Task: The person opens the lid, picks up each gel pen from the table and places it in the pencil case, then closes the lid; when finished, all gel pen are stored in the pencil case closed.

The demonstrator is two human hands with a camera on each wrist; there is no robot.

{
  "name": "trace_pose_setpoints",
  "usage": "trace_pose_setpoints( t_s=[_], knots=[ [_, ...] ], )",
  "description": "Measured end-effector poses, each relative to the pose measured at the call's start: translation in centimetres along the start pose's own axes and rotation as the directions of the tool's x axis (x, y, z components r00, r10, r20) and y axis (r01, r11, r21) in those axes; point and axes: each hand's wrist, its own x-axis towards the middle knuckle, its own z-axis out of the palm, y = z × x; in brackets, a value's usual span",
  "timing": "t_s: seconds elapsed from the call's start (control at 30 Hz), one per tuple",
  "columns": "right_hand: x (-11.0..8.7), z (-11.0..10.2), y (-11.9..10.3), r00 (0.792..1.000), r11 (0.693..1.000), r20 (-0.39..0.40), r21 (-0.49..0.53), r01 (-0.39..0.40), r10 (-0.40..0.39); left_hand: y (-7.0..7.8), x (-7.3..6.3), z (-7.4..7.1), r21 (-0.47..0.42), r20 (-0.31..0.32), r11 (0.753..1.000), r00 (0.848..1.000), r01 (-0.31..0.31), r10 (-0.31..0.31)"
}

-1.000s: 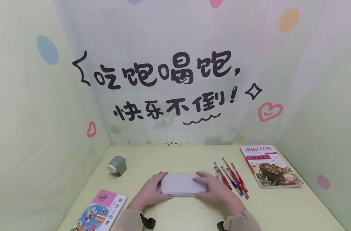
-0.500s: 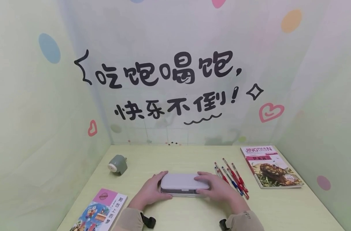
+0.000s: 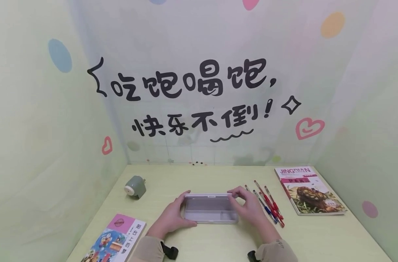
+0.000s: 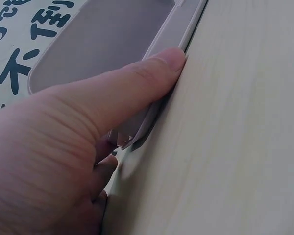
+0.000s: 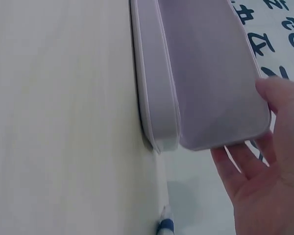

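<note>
A pale lilac pencil case (image 3: 203,217) lies on the table in front of me with its lid (image 5: 215,73) raised. Inside the base, a divider sets off a small compartment at the right; no contents show. My left hand (image 3: 172,219) grips the left end of the base, its thumb (image 4: 157,71) along the front wall and its fingers mostly hidden behind the end. With my right hand (image 3: 250,211) I pinch the right end of the lid, the thumb on its inner side and the fingers behind it.
Several red and blue pens (image 3: 267,203) lie just right of the case. A magazine (image 3: 311,194) is at the back right, a grey-green pencil sharpener (image 3: 135,186) at the back left. A pink and blue book (image 3: 115,238) lies front left. Printed fabric walls (image 3: 199,153) enclose the table.
The pencil case's lid has swung up and back from closed, raised by my right hand, which has moved slightly up with it. My left hand has stayed on the left end.
</note>
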Motion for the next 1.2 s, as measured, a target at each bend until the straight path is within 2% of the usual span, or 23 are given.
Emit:
trace_pose_setpoints(
  t_s=[0.07,0.23,0.33,0.47,0.67,0.9,1.07,1.2],
  knots=[
    [0.2,0.5,-0.1,0.999,1.000,-0.050,0.020,-0.009,0.010,0.2,-0.1,0.0,-0.010,-0.003,1.000,1.000,0.004,-0.004],
    [1.4,1.0,-0.6,0.983,0.988,-0.101,0.030,-0.152,0.154,0.4,-0.2,0.0,-0.018,-0.012,1.000,1.000,0.015,-0.015],
    [2.4,0.9,-0.9,0.963,0.965,-0.066,-0.009,-0.261,0.260,0.4,-0.1,0.1,-0.020,-0.011,1.000,1.000,0.017,-0.017],
    [3.6,0.8,-0.9,0.941,0.937,0.009,-0.101,-0.335,0.337,0.4,-0.1,0.1,-0.023,-0.008,1.000,1.000,0.018,-0.018],
    [4.7,0.7,-0.6,0.921,0.914,0.079,-0.183,-0.362,0.381,0.4,-0.1,0.1,-0.008,-0.008,1.000,1.000,0.020,-0.021],
    [5.3,1.5,-0.1,0.907,0.891,0.094,-0.250,-0.378,0.411,0.5,0.0,0.1,0.011,-0.002,0.999,0.999,0.049,-0.049],
    [5.5,1.9,0.2,0.885,0.875,0.128,-0.268,-0.403,0.447,0.4,0.1,0.0,0.026,-0.002,0.998,0.998,0.064,-0.064],
    [5.4,2.0,0.4,0.880,0.872,0.135,-0.269,-0.409,0.455,0.3,0.1,0.0,0.031,0.002,0.997,0.998,0.068,-0.068]
  ],
)
